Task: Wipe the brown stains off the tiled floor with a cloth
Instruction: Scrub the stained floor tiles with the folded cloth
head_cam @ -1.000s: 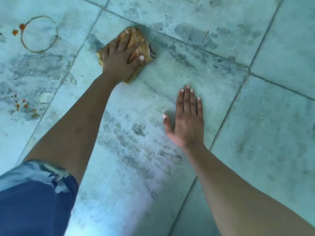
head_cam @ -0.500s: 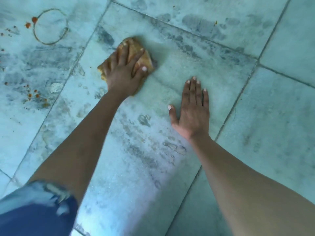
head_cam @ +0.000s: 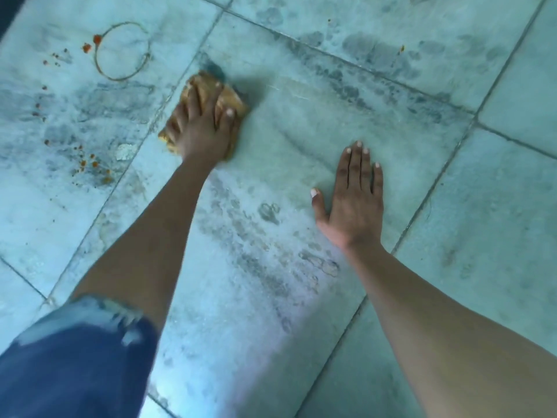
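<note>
A crumpled yellow-brown cloth (head_cam: 230,98) lies on the pale tiled floor (head_cam: 301,122), close to a grout line. My left hand (head_cam: 202,128) presses down on it with fingers spread flat across the top. Left of the cloth, on the neighbouring tile, there is a brown ring stain (head_cam: 122,51) with orange-brown drops (head_cam: 92,43) beside it. A second scatter of brown spots (head_cam: 93,168) sits lower on that tile. My right hand (head_cam: 352,197) rests flat on the floor to the right, fingers straight and together, holding nothing.
Grey smudges and damp streaks (head_cam: 259,242) cover the middle tile between my arms. More dark marks (head_cam: 376,55) run along the far grout line. My knee in torn blue denim (head_cam: 75,357) fills the lower left corner.
My left hand has drawn the cloth back toward me and slightly left along the tile. My right hand stays planted flat in the same spot on the floor.
</note>
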